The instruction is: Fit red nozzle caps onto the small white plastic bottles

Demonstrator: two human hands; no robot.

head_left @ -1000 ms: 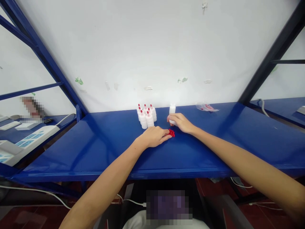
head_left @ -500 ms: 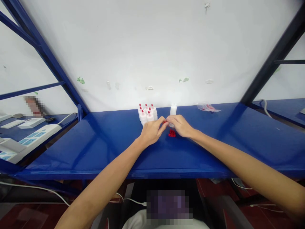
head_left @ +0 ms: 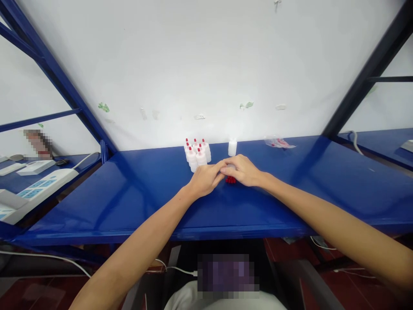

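Observation:
Over the blue table, my left hand [head_left: 208,178] and my right hand [head_left: 243,171] meet at the fingertips. The fingers of both are closed round something mostly hidden; a bit of white shows between them. Just below my right fingers lies a small cluster of red caps [head_left: 231,180], partly covered by them. A group of white bottles with red tips [head_left: 200,158] stands upright to the upper left of my left hand. One white bottle [head_left: 232,148], with no red tip visible, stands behind my right hand.
The blue table [head_left: 138,202] runs along a white wall. A clear plastic bag with red pieces [head_left: 280,143] lies at its back right. Blue frame posts rise at both sides. At far left are a power strip [head_left: 45,185] and white boxes.
The red piece seen between my fingertips is now hidden. My right fingers have closed further over toward my left hand and cover part of the cap cluster. The view has shifted slightly.

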